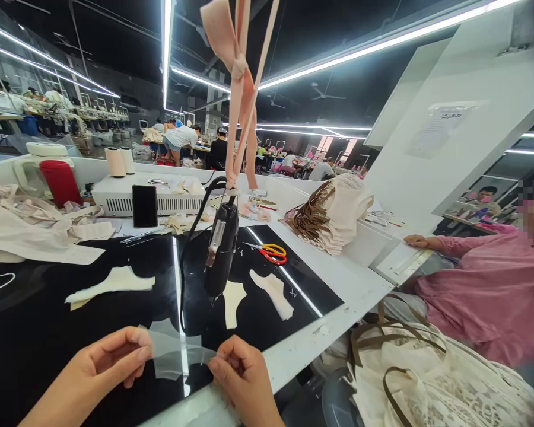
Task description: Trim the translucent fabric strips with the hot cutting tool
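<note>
A thin, see-through white piece of material [169,351] is stretched between my two hands, just above the glossy black board [115,320]. My left hand [111,365] pinches its left side between thumb and fingers. My right hand [240,370] grips its right end, near the white table edge. Beyond them, a black handheld tool [222,249] hangs from knotted pink fabric strips [239,66]. Cream fabric pieces lie on the board: one at left [111,284], one beside the tool [234,303], one farther right [273,293].
Orange and red scissors [271,252] lie behind the pieces. A phone [145,206] leans on a white box [111,198]. Fabric heaps [35,225] are at left, a stack [338,213] at back right. A person in pink [485,284] sits at right beside bagged lace garments [454,379].
</note>
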Demonstrator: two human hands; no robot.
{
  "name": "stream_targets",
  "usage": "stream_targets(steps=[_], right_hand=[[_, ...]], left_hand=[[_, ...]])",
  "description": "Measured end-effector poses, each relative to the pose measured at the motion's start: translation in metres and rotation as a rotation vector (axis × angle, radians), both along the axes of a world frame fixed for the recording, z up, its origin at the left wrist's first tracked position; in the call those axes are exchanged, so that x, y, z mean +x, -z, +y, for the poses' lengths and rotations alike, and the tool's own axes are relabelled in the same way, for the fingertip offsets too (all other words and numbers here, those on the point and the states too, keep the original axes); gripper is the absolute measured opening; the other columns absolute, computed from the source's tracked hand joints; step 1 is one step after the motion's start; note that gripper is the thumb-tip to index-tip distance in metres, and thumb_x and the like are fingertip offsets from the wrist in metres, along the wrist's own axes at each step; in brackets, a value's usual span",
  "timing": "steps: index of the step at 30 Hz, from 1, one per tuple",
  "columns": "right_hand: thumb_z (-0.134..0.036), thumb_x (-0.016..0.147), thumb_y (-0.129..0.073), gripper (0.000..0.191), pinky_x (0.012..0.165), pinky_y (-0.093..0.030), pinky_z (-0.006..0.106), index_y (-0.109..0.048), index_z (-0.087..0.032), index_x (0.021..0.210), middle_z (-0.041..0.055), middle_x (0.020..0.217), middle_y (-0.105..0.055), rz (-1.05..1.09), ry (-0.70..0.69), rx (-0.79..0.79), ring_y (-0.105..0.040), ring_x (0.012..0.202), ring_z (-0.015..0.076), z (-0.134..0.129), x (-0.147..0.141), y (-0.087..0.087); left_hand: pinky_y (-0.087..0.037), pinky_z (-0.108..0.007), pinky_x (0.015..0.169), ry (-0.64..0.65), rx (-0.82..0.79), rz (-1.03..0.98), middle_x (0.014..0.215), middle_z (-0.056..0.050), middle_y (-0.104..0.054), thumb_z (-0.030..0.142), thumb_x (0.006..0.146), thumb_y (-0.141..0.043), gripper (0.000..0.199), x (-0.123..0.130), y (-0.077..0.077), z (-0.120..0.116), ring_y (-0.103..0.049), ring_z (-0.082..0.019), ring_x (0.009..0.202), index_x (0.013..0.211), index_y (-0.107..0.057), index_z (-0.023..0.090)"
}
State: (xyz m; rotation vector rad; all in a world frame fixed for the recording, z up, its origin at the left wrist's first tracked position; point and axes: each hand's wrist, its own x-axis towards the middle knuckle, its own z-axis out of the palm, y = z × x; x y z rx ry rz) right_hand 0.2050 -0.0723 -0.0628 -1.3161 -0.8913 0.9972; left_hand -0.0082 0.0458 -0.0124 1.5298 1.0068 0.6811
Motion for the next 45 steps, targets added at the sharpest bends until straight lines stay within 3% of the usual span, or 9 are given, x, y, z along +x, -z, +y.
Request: stream_targets(steps=[7,11,18,23,34,45], right_hand=[[-0.068,0.078,-0.078,0.052,0.042,-0.021,0.022,-0.059,-0.020,0.075,-0.0058,0.057,-0.054,0.006,-0.022,-0.002,-0.032,0.041,0.0047,-0.003,0.002,-0.003],[-0.071,0.078,-0.076,0.053,0.041,-0.024,0.021,-0.059,-0.021,0.076,-0.0096,0.050,-0.043,0.001,-0.012,-0.002,-0.031,0.038,0.0050,-0.002,0.001,-0.001],[-0.077,0.077,-0.073,0.058,0.038,-0.027,0.021,-0.061,-0.021,0.077,-0.0106,0.049,-0.038,-0.027,0.013,0.004,-0.033,0.036,0.0059,-0.002,0.000,0.005],[-0.076,0.079,-0.073,0.056,0.039,-0.020,0.021,-0.060,-0.022,0.076,-0.0112,0.050,-0.031,-0.043,0.039,0.022,-0.028,0.039,0.0058,-0.001,0.001,0.012],[-0.079,0.082,-0.066,0.059,0.037,-0.020,0.021,-0.063,-0.021,0.079,-0.0098,0.055,-0.034,-0.112,0.085,0.055,-0.027,0.037,0.0049,0.001,0.001,0.022],[-0.062,0.086,-0.069,0.042,0.046,-0.024,0.024,-0.067,-0.020,0.079,-0.0079,0.056,-0.036,-0.262,0.189,0.139,-0.030,0.046,0.0079,0.003,0.000,0.021]], left_hand=[[-0.050,-0.025,0.057,0.005,-0.038,-0.088,0.064,0.000,-0.057,0.060,0.069,-0.083,0.041,0.001,-0.008,-0.001,-0.052,-0.016,0.060,0.076,-0.071,0.022],[-0.049,-0.026,0.058,-0.017,-0.057,-0.118,0.062,0.001,-0.056,0.059,0.068,-0.085,0.041,0.002,-0.009,-0.001,-0.053,-0.016,0.061,0.076,-0.070,0.021],[-0.046,-0.025,0.057,-0.044,-0.058,-0.188,0.062,0.003,-0.056,0.056,0.069,-0.085,0.040,0.004,-0.003,-0.002,-0.049,-0.013,0.058,0.075,-0.067,0.021],[-0.043,-0.025,0.058,-0.018,-0.071,-0.212,0.061,0.003,-0.056,0.056,0.071,-0.083,0.042,0.006,0.001,-0.003,-0.050,-0.013,0.058,0.077,-0.066,0.019],[-0.043,-0.024,0.059,-0.013,-0.047,-0.239,0.063,0.003,-0.057,0.052,0.071,-0.084,0.038,0.005,0.001,0.000,-0.050,-0.013,0.060,0.078,-0.066,0.019],[-0.042,-0.025,0.062,-0.013,-0.034,-0.250,0.061,0.005,-0.058,0.048,0.072,-0.081,0.035,0.005,0.003,0.004,-0.051,-0.012,0.058,0.081,-0.064,0.019]])
